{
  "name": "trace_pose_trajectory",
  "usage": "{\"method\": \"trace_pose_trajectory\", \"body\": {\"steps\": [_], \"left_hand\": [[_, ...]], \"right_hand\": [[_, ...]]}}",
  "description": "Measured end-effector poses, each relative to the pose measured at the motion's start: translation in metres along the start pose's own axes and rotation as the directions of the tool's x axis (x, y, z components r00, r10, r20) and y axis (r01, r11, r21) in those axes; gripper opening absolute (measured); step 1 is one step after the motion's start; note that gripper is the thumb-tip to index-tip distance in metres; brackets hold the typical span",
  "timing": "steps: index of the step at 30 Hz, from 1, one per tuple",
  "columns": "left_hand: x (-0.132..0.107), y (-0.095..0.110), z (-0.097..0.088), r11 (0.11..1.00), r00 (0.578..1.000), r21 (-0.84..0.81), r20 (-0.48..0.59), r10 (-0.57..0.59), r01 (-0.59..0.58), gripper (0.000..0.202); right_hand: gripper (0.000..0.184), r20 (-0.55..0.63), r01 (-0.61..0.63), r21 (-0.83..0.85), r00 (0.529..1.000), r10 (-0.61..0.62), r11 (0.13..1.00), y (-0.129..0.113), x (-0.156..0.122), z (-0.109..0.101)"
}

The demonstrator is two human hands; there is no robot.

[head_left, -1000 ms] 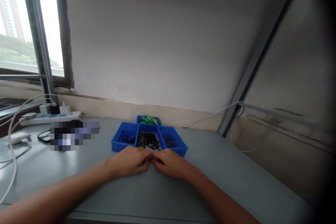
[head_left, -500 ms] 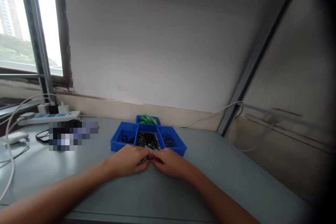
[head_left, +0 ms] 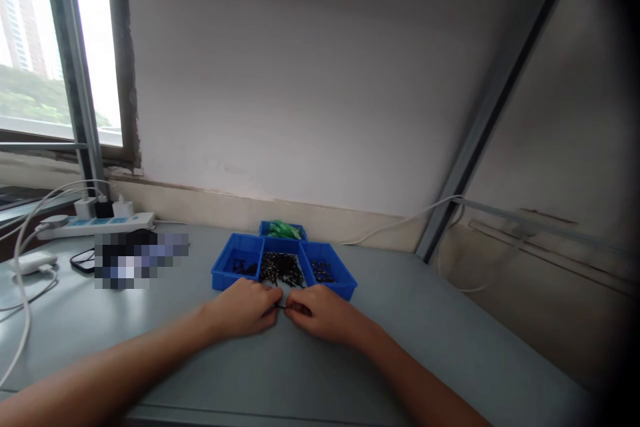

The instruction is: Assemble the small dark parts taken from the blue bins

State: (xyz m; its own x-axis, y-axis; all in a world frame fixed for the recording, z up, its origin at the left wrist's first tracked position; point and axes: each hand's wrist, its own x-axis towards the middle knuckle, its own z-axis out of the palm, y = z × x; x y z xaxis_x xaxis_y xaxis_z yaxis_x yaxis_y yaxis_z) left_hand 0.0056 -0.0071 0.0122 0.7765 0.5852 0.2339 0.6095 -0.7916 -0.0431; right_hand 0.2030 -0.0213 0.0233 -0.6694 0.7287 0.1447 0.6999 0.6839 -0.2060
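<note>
My left hand (head_left: 245, 307) is closed in a pinch in front of the blue bins. Facing it, my right hand (head_left: 323, 311) is pinched too, a small gap between them. A thin dark piece (head_left: 281, 307) spans that gap, its ends hidden in the fingers of both hands; it is too small to name. Just beyond lies a pile of small dark parts (head_left: 283, 267) in the middle compartment. The left blue bin (head_left: 218, 279) has some black pieces (head_left: 245, 267), and the right blue bin (head_left: 346, 288) contains small metallic-looking parts (head_left: 323, 271).
A small blue bin with a green plastic bag (head_left: 284, 230) stands at the back. Left on the grey table (head_left: 200, 373) are a power strip (head_left: 125, 224) with plugs, white cables (head_left: 23, 320) and a blurred-out item (head_left: 135, 260). A metal post (head_left: 450, 193) rises at the right.
My hands have drawn slightly apart at the fingertips. The thin dark piece between them now shows more clearly. The bins stay put, with a slight shift of the camera.
</note>
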Motion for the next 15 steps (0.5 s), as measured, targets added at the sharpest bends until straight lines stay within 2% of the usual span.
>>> {"method": "trace_pose_trajectory", "body": {"steps": [7, 15], "left_hand": [[-0.0009, 0.0011, -0.0039, 0.999, 0.999, -0.052, -0.045, -0.009, 0.007, 0.004], [0.0004, 0.0032, -0.0067, 0.983, 0.992, -0.154, -0.093, 0.083, -0.096, 0.006]], "right_hand": [[0.017, 0.012, -0.011, -0.024, 1.0, 0.012, 1.0, 0.004, 0.0007, 0.0011], [0.019, 0.031, 0.021, -0.004, 0.999, -0.021, 1.0, 0.0029, 0.0007, 0.001]]}}
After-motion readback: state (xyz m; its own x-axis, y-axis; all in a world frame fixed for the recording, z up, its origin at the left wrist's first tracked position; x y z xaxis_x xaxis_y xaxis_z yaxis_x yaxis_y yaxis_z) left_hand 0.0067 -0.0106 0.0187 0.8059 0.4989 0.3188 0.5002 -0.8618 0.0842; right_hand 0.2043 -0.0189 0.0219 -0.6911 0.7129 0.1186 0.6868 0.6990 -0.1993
